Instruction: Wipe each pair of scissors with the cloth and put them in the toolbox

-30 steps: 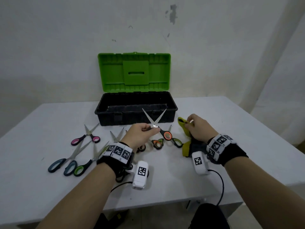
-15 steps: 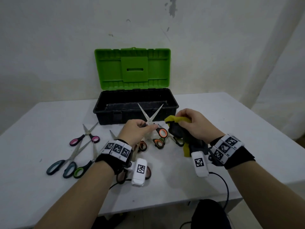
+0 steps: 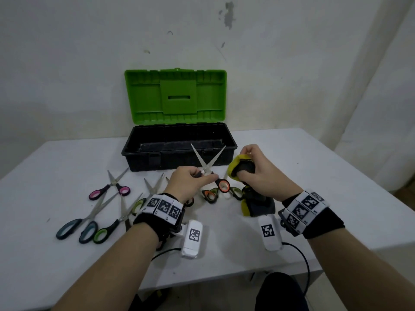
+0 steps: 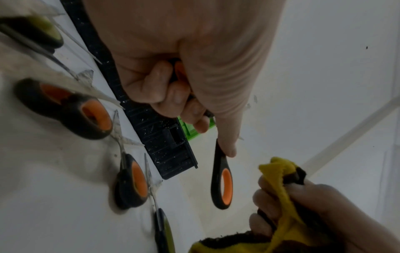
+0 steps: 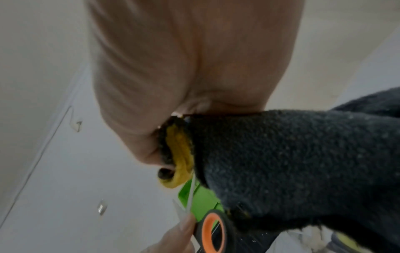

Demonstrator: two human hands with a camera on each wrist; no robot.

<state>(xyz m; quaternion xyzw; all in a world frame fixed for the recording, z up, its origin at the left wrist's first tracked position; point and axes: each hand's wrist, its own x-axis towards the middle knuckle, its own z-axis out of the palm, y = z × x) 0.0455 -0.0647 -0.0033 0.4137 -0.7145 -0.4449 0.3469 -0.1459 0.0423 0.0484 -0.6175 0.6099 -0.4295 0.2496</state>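
Note:
My left hand (image 3: 192,178) grips a pair of orange-handled scissors (image 3: 208,162) near the pivot and holds them above the table, blades spread and pointing up toward the toolbox (image 3: 178,146). One orange handle loop (image 4: 223,186) hangs free below my fingers. Just right of the blades, my right hand (image 3: 253,167) clutches a bunched yellow and dark grey cloth (image 3: 238,167), whose tail droops to the table. The cloth (image 5: 292,162) fills much of the right wrist view. The black toolbox stands open with its green lid (image 3: 175,96) upright; nothing shows inside it.
Several more scissors lie on the white table (image 3: 292,158) in front of the toolbox: a pink-handled pair (image 3: 112,187), blue-grey and green pairs (image 3: 89,223) at the left, orange pairs (image 4: 90,113) under my hands. The wall stands behind; the table's front edge is near my wrists.
My right hand lifted the cloth off the table and brought it up beside the scissors' blades. My left hand raised the scissors slightly.

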